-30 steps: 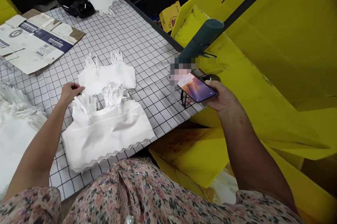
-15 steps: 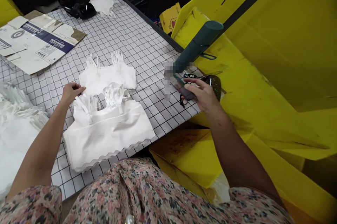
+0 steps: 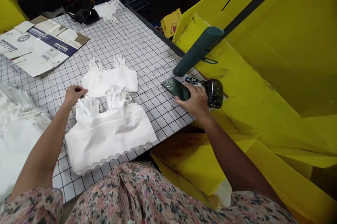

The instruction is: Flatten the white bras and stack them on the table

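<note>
Head | right grip [image 3: 193,101]: curled round phone [image 3: 177,90], camera end [image 3: 167,83] protruding | left grip [image 3: 75,94]: bent at garment [image 3: 106,79], hold unclear

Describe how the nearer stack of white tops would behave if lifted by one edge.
The nearer stack of white tops would probably flop: its surface creases softly. Its layers might slide apart, since they look simply piled, with nothing visible binding them. The loose, looped straps could dangle or tangle, bunched as they are.

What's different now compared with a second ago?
The right hand has turned the smartphone screen-down and brought it leftward, down toward the checked tablecloth, still holding it. The left hand stayed beside the white strappy tops, which haven't moved.
</note>
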Action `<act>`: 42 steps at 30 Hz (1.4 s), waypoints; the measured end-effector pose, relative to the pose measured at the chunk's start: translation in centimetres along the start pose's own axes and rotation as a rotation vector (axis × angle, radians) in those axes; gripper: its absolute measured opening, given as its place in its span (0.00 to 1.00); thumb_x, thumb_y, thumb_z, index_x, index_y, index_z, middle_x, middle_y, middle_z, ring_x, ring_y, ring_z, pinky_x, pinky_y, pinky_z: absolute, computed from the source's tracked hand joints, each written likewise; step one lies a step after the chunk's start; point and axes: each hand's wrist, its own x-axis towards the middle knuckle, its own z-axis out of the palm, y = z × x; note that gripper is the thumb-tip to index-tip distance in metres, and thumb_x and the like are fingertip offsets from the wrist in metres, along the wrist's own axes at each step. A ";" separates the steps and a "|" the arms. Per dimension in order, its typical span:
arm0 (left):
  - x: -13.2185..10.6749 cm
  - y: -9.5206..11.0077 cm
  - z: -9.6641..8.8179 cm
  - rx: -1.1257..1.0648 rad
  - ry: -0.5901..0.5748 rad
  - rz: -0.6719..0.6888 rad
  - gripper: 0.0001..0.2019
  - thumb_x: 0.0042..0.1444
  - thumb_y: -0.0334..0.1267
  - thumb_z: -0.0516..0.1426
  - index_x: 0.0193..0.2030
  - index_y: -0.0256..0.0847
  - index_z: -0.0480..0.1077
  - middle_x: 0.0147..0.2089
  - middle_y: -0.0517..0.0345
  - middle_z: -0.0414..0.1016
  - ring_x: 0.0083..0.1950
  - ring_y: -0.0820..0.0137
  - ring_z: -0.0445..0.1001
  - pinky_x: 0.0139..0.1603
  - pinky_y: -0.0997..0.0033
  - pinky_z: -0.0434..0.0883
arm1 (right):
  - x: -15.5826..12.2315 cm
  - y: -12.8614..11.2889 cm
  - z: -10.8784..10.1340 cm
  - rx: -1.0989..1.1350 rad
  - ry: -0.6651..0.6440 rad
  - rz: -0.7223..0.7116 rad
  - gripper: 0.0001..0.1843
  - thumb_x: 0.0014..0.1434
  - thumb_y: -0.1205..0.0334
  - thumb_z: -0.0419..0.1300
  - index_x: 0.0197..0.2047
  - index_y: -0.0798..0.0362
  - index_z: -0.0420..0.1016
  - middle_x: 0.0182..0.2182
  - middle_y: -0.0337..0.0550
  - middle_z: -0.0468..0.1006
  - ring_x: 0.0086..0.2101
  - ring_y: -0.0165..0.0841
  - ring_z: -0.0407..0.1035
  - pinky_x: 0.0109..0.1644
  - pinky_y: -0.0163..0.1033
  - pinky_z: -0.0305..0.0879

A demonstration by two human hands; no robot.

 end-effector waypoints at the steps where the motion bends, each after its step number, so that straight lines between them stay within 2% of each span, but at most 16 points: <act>1: 0.1 -0.1 0.0 -0.001 -0.003 0.001 0.13 0.40 0.43 0.72 0.27 0.41 0.75 0.28 0.59 0.75 0.31 0.70 0.67 0.32 0.69 0.65 | 0.1 -0.2 0.2 0.001 0.004 0.014 0.38 0.64 0.46 0.58 0.69 0.63 0.74 0.60 0.68 0.79 0.62 0.61 0.69 0.70 0.63 0.64; 6: 0.3 -0.3 0.0 0.006 -0.013 -0.003 0.13 0.43 0.44 0.72 0.27 0.41 0.74 0.28 0.60 0.73 0.30 0.71 0.65 0.33 0.70 0.66 | 1.0 -2.9 1.6 -0.029 0.035 0.130 0.36 0.62 0.46 0.59 0.67 0.59 0.76 0.55 0.68 0.80 0.60 0.64 0.68 0.66 0.68 0.64; 9: 0.1 -0.2 0.0 -0.001 -0.013 0.008 0.13 0.43 0.43 0.71 0.26 0.41 0.73 0.28 0.60 0.73 0.31 0.72 0.66 0.34 0.71 0.66 | 1.6 -4.0 2.2 -0.050 0.039 0.164 0.36 0.63 0.46 0.58 0.66 0.62 0.78 0.54 0.71 0.79 0.60 0.66 0.68 0.65 0.71 0.63; 14: -0.3 0.0 0.2 -0.003 -0.022 0.008 0.13 0.44 0.42 0.71 0.26 0.41 0.72 0.25 0.63 0.69 0.29 0.72 0.64 0.33 0.70 0.63 | 2.1 -3.9 2.5 -0.047 -0.007 0.182 0.38 0.63 0.47 0.58 0.67 0.66 0.77 0.56 0.75 0.78 0.60 0.68 0.67 0.65 0.72 0.62; 18: -0.5 -0.3 0.5 -0.030 -0.013 0.002 0.13 0.44 0.40 0.71 0.25 0.40 0.72 0.24 0.63 0.70 0.29 0.72 0.65 0.35 0.69 0.65 | 2.5 -3.6 1.8 -0.071 -0.057 0.200 0.31 0.65 0.50 0.60 0.62 0.63 0.80 0.57 0.78 0.75 0.62 0.72 0.63 0.66 0.76 0.58; 20: -0.6 -0.4 0.7 -0.035 -0.014 0.000 0.13 0.45 0.41 0.72 0.25 0.40 0.72 0.25 0.62 0.72 0.30 0.72 0.66 0.37 0.68 0.67 | 3.3 -4.2 1.6 -0.042 -0.042 0.129 0.27 0.67 0.51 0.59 0.60 0.61 0.81 0.59 0.76 0.74 0.63 0.71 0.62 0.67 0.73 0.58; 23: -0.6 -0.2 1.0 -0.062 0.025 -0.032 0.13 0.44 0.40 0.72 0.26 0.40 0.72 0.27 0.60 0.73 0.31 0.70 0.68 0.38 0.67 0.68 | 5.4 -7.0 2.6 0.115 -0.044 -0.048 0.24 0.71 0.53 0.54 0.58 0.58 0.82 0.56 0.67 0.77 0.59 0.60 0.66 0.67 0.63 0.63; 26: -0.6 0.0 1.4 -0.159 0.112 -0.066 0.12 0.42 0.36 0.71 0.33 0.41 0.74 0.31 0.60 0.74 0.33 0.69 0.70 0.39 0.67 0.69 | 8.5 -11.6 5.1 0.264 -0.159 -0.135 0.19 0.71 0.55 0.53 0.50 0.54 0.83 0.49 0.59 0.82 0.55 0.53 0.70 0.68 0.61 0.64; 29: -0.7 0.0 1.9 -0.189 0.151 -0.063 0.11 0.42 0.35 0.70 0.34 0.41 0.76 0.33 0.59 0.76 0.34 0.69 0.71 0.41 0.67 0.70 | 11.5 -15.6 7.8 0.305 -0.208 -0.029 0.13 0.67 0.55 0.59 0.46 0.53 0.81 0.48 0.58 0.83 0.57 0.56 0.68 0.66 0.66 0.63; 31: -0.8 -0.2 2.2 -0.182 0.162 -0.056 0.07 0.44 0.34 0.68 0.31 0.40 0.76 0.32 0.59 0.76 0.35 0.69 0.71 0.41 0.67 0.70 | 12.9 -17.2 9.2 0.308 -0.214 0.050 0.09 0.63 0.57 0.62 0.43 0.52 0.79 0.46 0.57 0.83 0.58 0.58 0.66 0.65 0.70 0.62; 33: -0.7 -0.4 2.4 -0.183 0.170 -0.051 0.05 0.46 0.34 0.67 0.29 0.40 0.76 0.31 0.59 0.76 0.35 0.69 0.72 0.40 0.68 0.70 | 13.8 -17.7 10.2 0.319 -0.204 0.063 0.03 0.60 0.62 0.61 0.38 0.51 0.75 0.43 0.56 0.83 0.57 0.57 0.65 0.65 0.71 0.61; 35: -0.6 -0.4 2.5 -0.184 0.180 -0.045 0.05 0.48 0.35 0.67 0.30 0.41 0.75 0.32 0.59 0.77 0.35 0.69 0.73 0.41 0.68 0.70 | 14.3 -17.5 10.9 0.341 -0.166 0.053 0.02 0.60 0.65 0.59 0.35 0.49 0.72 0.40 0.54 0.81 0.56 0.56 0.65 0.65 0.70 0.60; 39: 0.0 0.0 2.5 -0.170 0.194 -0.035 0.06 0.50 0.35 0.68 0.33 0.41 0.76 0.36 0.58 0.79 0.38 0.68 0.74 0.43 0.67 0.71 | 14.6 -16.6 11.5 0.428 -0.117 0.117 0.07 0.56 0.66 0.60 0.40 0.48 0.72 0.34 0.50 0.79 0.50 0.53 0.68 0.64 0.63 0.64; 42: 0.5 0.6 2.5 -0.137 0.174 -0.038 0.07 0.50 0.35 0.70 0.32 0.41 0.76 0.36 0.57 0.79 0.37 0.68 0.74 0.44 0.66 0.71 | 14.6 -15.9 11.4 0.457 -0.042 0.112 0.10 0.57 0.65 0.58 0.43 0.49 0.74 0.36 0.51 0.79 0.49 0.52 0.70 0.63 0.59 0.64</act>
